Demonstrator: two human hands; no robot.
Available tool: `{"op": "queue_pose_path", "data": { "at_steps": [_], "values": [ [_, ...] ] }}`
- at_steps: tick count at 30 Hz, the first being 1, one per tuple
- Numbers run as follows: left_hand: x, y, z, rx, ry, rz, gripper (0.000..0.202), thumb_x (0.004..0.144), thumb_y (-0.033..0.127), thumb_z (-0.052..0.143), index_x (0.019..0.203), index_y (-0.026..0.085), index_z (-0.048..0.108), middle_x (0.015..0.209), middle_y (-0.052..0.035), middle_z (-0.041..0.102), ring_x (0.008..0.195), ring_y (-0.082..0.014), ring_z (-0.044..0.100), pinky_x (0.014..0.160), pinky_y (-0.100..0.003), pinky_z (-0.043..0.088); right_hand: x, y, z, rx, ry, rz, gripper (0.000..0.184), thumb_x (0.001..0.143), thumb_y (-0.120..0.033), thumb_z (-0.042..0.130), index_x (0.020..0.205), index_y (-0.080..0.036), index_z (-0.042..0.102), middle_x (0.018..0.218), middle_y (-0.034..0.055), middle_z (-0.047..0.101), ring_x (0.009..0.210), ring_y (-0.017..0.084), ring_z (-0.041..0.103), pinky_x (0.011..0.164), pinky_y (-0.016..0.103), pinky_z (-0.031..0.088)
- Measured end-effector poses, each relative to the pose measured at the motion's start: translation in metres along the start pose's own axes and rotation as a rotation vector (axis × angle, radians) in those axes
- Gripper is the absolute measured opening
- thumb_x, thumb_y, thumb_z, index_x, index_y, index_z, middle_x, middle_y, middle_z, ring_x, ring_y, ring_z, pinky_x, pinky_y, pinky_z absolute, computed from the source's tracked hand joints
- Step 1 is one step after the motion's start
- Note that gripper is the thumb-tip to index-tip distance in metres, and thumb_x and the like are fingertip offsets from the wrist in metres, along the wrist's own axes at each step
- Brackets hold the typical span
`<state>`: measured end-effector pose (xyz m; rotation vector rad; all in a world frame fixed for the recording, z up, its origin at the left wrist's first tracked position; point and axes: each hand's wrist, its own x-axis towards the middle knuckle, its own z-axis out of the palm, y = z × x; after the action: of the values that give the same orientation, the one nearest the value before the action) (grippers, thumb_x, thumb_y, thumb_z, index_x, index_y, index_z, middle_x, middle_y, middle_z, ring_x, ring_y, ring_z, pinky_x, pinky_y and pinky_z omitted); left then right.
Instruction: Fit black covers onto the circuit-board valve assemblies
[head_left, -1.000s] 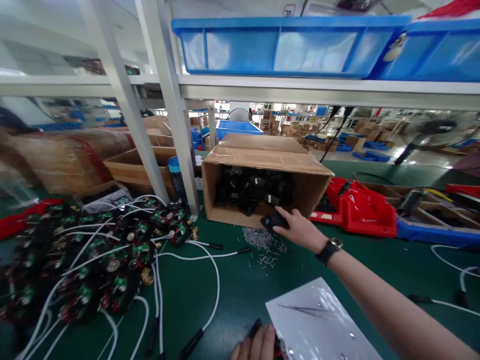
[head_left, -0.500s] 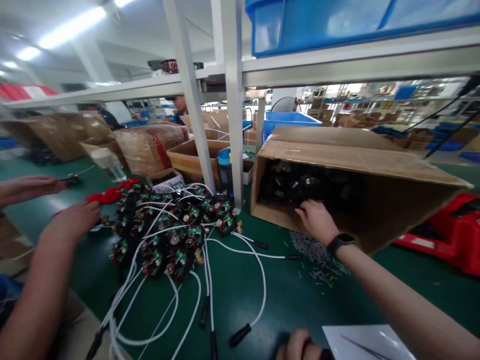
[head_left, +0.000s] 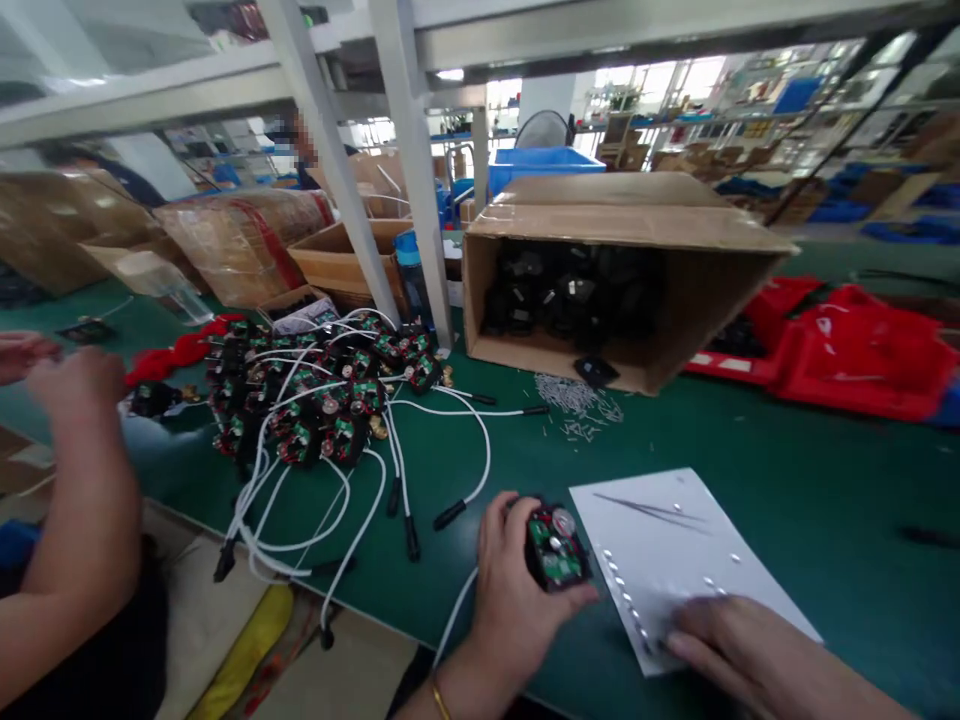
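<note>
My left hand (head_left: 514, 590) is closed around a small black module with a green circuit board (head_left: 553, 548) and a white cable, held just above the green bench near its front edge. My right hand (head_left: 731, 650) rests on the lower edge of a white sheet (head_left: 675, 545), fingers curled down onto a row of tiny screws; I cannot make out whether it pinches one. Thin tweezers (head_left: 646, 508) lie on the sheet. An open cardboard box on its side (head_left: 675, 290) holds several black parts, and one black part (head_left: 596, 371) lies at its mouth.
A heap of similar modules with white cables (head_left: 322, 400) lies to the left. Small metal pins (head_left: 577, 400) are scattered before the box. Red bins (head_left: 855, 350) stand to the right. Another person's arms (head_left: 75, 480) work at the far left. Shelf posts (head_left: 409, 170) rise behind the heap.
My right hand has left the cardboard box and come back to the white sheet. My left hand has risen into view with the module. The view has swung and dropped.
</note>
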<state>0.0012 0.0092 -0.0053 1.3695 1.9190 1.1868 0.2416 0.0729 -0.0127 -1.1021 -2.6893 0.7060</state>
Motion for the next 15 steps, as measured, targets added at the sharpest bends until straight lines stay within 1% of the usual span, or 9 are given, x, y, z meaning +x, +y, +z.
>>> {"op": "queue_pose_path", "data": {
  "at_steps": [1, 2, 3, 4, 6, 8, 11, 13, 15],
  "values": [
    [-0.001, 0.002, -0.004, -0.035, -0.008, -0.056, 0.076, 0.047, 0.022, 0.084, 0.115, 0.022, 0.048, 0.12, -0.0092, 0.05, 0.114, -0.0297, 0.047, 0.099, -0.047, 0.038, 0.002, -0.009, -0.006, -0.027, -0.057, -0.017, 0.037, 0.092, -0.048, 0.04, 0.076, -0.026, 0.066, 0.079, 0.0034, 0.062, 0.068, 0.016, 0.059, 0.062, 0.026, 0.051],
    [-0.003, 0.002, -0.006, -0.081, -0.017, -0.101, 0.076, 0.048, 0.018, 0.082, 0.116, 0.023, 0.047, 0.119, -0.0074, 0.051, 0.113, -0.0281, 0.048, 0.099, -0.046, 0.038, 0.005, -0.016, -0.011, -0.077, -0.038, -0.032, 0.035, 0.093, -0.047, 0.038, 0.084, -0.026, 0.066, 0.093, 0.0054, 0.061, 0.081, 0.019, 0.059, 0.072, 0.031, 0.051],
    [-0.005, 0.002, -0.008, -0.132, -0.025, -0.136, 0.075, 0.05, 0.014, 0.08, 0.116, 0.024, 0.046, 0.118, -0.0059, 0.052, 0.112, -0.0266, 0.049, 0.099, -0.045, 0.037, 0.006, -0.021, -0.014, -0.135, 0.022, -0.039, 0.034, 0.093, -0.046, 0.037, 0.095, -0.026, 0.065, 0.107, 0.0074, 0.057, 0.096, 0.023, 0.055, 0.083, 0.038, 0.049],
    [-0.008, 0.0, -0.008, -0.184, -0.032, -0.162, 0.075, 0.051, 0.012, 0.079, 0.117, 0.024, 0.045, 0.119, -0.0047, 0.053, 0.111, -0.0253, 0.05, 0.099, -0.043, 0.038, 0.006, -0.024, -0.012, -0.196, 0.126, -0.02, 0.036, 0.093, -0.047, 0.036, 0.105, -0.025, 0.062, 0.117, 0.0091, 0.051, 0.107, 0.026, 0.049, 0.089, 0.043, 0.045],
    [-0.011, -0.004, -0.008, -0.274, -0.037, -0.181, 0.074, 0.053, 0.009, 0.077, 0.117, 0.026, 0.044, 0.122, -0.0036, 0.051, 0.111, -0.0236, 0.05, 0.098, -0.04, 0.038, 0.0, -0.026, 0.001, -0.277, 0.302, 0.053, 0.045, 0.093, -0.049, 0.032, 0.123, -0.021, 0.051, 0.129, 0.0118, 0.04, 0.118, 0.03, 0.039, 0.096, 0.049, 0.038],
    [-0.014, -0.008, -0.008, -0.329, -0.04, -0.169, 0.075, 0.054, 0.009, 0.077, 0.118, 0.026, 0.043, 0.122, -0.0033, 0.051, 0.111, -0.0228, 0.051, 0.097, -0.038, 0.039, -0.011, -0.026, 0.022, -0.299, 0.382, 0.133, 0.051, 0.094, -0.05, 0.028, 0.13, -0.017, 0.043, 0.131, 0.0137, 0.037, 0.119, 0.031, 0.036, 0.096, 0.05, 0.038],
    [-0.015, -0.012, -0.005, -0.374, -0.049, -0.151, 0.075, 0.054, 0.008, 0.078, 0.118, 0.026, 0.042, 0.121, -0.0037, 0.051, 0.111, -0.0228, 0.051, 0.097, -0.038, 0.039, -0.023, -0.024, 0.047, -0.3, 0.409, 0.166, 0.053, 0.093, -0.05, 0.03, 0.131, -0.016, 0.041, 0.132, 0.0143, 0.036, 0.12, 0.032, 0.035, 0.096, 0.05, 0.038],
    [-0.018, -0.014, -0.002, -0.409, -0.043, -0.138, 0.076, 0.054, 0.009, 0.079, 0.118, 0.025, 0.041, 0.12, -0.004, 0.051, 0.11, -0.0227, 0.051, 0.098, -0.038, 0.039, -0.025, -0.024, 0.054, -0.29, 0.435, 0.18, 0.051, 0.093, -0.049, 0.033, 0.13, -0.016, 0.043, 0.129, 0.0144, 0.038, 0.118, 0.032, 0.036, 0.096, 0.049, 0.038],
    [-0.021, -0.015, 0.001, -0.441, -0.036, -0.129, 0.077, 0.053, 0.009, 0.079, 0.118, 0.025, 0.04, 0.119, -0.0046, 0.051, 0.109, -0.0229, 0.052, 0.098, -0.039, 0.039, -0.024, -0.025, 0.055, -0.275, 0.463, 0.201, 0.047, 0.092, -0.045, 0.035, 0.128, -0.015, 0.045, 0.125, 0.0146, 0.041, 0.114, 0.031, 0.04, 0.095, 0.048, 0.038]
  ]
}}
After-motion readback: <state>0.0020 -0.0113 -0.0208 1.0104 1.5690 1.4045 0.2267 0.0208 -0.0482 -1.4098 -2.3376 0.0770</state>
